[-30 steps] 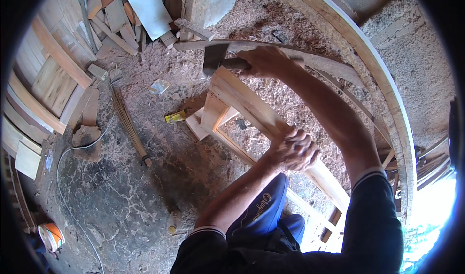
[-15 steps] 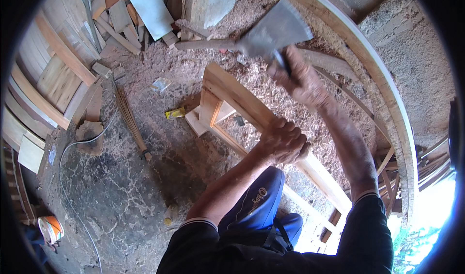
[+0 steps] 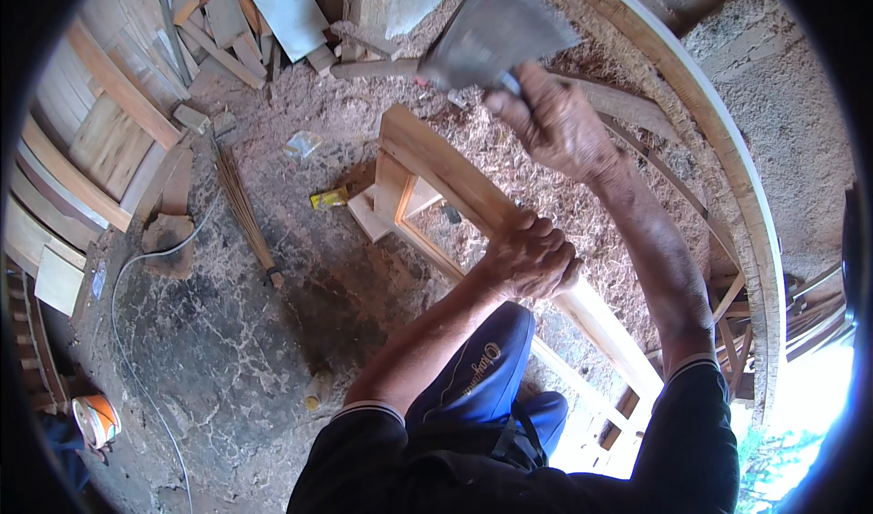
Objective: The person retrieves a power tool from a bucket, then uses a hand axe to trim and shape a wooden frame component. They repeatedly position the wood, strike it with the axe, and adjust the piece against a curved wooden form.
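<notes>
**Hatchet raised, frame gripped**

- Curved pale wooden frame piece: on the shaving-strewn earthen floor, running from 11 o'clock toward 4 o'clock of centre. Position unchanged over the last second.
- Broad grey steel hatchet: at 12 o'clock, well above the frame. A second ago its head lay low against the wood; it has since swung up, which suggests a chopping stroke being readied.
- Right hand: fingers wrapped tight round the hatchet handle.
- Left hand: clenched on the frame's edge, steadying it.
</notes>
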`<control>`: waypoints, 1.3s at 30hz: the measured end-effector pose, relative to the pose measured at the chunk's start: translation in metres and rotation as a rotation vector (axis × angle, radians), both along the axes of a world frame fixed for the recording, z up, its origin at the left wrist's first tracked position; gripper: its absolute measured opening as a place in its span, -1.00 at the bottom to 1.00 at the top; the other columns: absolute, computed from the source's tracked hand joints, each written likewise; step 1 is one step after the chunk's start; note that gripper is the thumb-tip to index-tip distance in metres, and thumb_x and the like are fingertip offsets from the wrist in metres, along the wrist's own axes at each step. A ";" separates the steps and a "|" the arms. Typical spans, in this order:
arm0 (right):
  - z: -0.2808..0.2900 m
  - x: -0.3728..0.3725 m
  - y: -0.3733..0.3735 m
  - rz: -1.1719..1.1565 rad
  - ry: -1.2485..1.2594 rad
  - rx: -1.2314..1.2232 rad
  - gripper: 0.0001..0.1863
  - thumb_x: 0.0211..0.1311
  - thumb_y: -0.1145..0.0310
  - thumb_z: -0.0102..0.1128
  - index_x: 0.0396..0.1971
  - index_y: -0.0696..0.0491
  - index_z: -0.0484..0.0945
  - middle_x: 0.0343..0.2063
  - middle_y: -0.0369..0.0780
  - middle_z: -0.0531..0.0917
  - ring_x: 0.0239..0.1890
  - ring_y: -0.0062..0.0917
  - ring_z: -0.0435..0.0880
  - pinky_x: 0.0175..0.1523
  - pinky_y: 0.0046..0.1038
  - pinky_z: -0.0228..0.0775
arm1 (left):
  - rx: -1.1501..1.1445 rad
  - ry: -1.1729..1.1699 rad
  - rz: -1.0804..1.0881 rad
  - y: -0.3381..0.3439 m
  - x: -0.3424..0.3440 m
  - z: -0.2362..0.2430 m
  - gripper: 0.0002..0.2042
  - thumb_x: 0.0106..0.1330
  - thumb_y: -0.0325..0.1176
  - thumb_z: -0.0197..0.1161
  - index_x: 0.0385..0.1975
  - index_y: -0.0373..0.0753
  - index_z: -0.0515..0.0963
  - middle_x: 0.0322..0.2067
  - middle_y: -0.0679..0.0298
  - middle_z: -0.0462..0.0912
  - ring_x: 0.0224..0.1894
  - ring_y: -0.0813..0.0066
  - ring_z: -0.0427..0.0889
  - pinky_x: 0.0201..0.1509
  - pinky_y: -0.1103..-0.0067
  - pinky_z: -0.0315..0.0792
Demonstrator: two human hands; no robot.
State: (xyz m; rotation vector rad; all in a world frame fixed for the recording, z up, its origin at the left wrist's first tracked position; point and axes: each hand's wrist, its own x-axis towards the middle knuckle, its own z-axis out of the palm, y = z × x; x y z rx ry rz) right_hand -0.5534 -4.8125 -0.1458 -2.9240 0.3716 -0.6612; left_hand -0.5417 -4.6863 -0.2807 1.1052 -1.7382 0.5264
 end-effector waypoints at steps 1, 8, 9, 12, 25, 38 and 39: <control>-0.006 0.003 0.000 -0.086 0.209 -0.024 -0.57 0.56 -0.10 -0.15 -0.03 0.00 0.32 -0.60 -0.17 0.61 -0.74 -0.52 0.58 -0.74 -0.44 0.50 | 0.013 0.005 0.000 -0.001 -0.001 -0.001 -0.66 0.20 0.00 0.24 -0.75 0.04 0.42 -0.71 0.51 0.32 -0.46 0.55 0.38 -0.12 0.41 0.23; -0.022 0.015 0.015 -0.085 0.349 -0.024 -0.56 0.55 -0.06 -0.04 -0.02 0.07 0.34 -0.49 -0.04 0.68 -0.52 -0.21 0.72 -0.48 -0.20 0.57 | 0.017 0.020 -0.010 -0.002 0.000 0.001 -0.71 0.17 -0.09 0.28 -0.72 0.01 0.45 -0.66 0.49 0.37 -0.46 0.56 0.40 -0.15 0.46 0.25; -0.014 0.012 0.016 -0.091 0.367 0.006 -0.55 0.54 -0.08 -0.05 -0.03 0.07 0.35 -0.51 -0.05 0.67 -0.53 -0.22 0.72 -0.49 -0.21 0.57 | 0.035 0.018 -0.004 -0.001 -0.001 0.000 -0.69 0.19 -0.06 0.26 -0.73 0.01 0.44 -0.67 0.48 0.37 -0.44 0.55 0.40 -0.13 0.44 0.24; 0.002 0.006 0.011 -0.129 0.229 0.091 -0.53 0.54 -0.12 -0.06 -0.05 0.06 0.37 -0.56 -0.09 0.63 -0.58 -0.31 0.71 -0.51 -0.25 0.56 | 0.005 0.034 -0.001 -0.002 -0.003 -0.004 -0.66 0.23 -0.01 0.22 -0.74 0.01 0.43 -0.68 0.47 0.37 -0.42 0.53 0.39 -0.10 0.40 0.23; -0.010 0.010 0.017 -0.191 0.265 0.242 -0.49 0.49 -0.16 0.00 -0.04 0.05 0.40 -0.53 -0.01 0.67 -0.36 -0.15 0.78 -0.38 -0.18 0.60 | 0.015 0.033 0.016 0.000 0.000 -0.003 -0.66 0.20 -0.02 0.24 -0.75 0.03 0.42 -0.73 0.47 0.30 -0.47 0.53 0.37 -0.14 0.44 0.24; 0.027 -0.047 0.076 -0.349 0.391 0.014 -0.65 0.43 0.08 0.09 0.03 -0.01 0.46 -0.47 -0.11 0.69 -0.41 -0.22 0.76 -0.26 -0.17 0.64 | -0.560 -0.394 0.132 -0.031 -0.005 -0.046 -0.85 0.23 -0.18 0.23 -0.53 -0.05 0.54 -0.57 0.38 0.49 -0.24 0.43 0.55 -0.23 0.25 0.38; 0.027 -0.072 0.091 -0.393 0.300 0.019 -0.61 0.37 0.09 0.12 0.07 -0.04 0.43 -0.45 -0.11 0.69 -0.43 -0.17 0.74 -0.29 -0.14 0.62 | -0.272 -0.168 -0.112 -0.033 0.007 -0.051 -0.81 0.25 -0.16 0.23 -0.53 -0.07 0.55 -0.55 0.34 0.52 -0.27 0.38 0.56 -0.23 0.24 0.38</control>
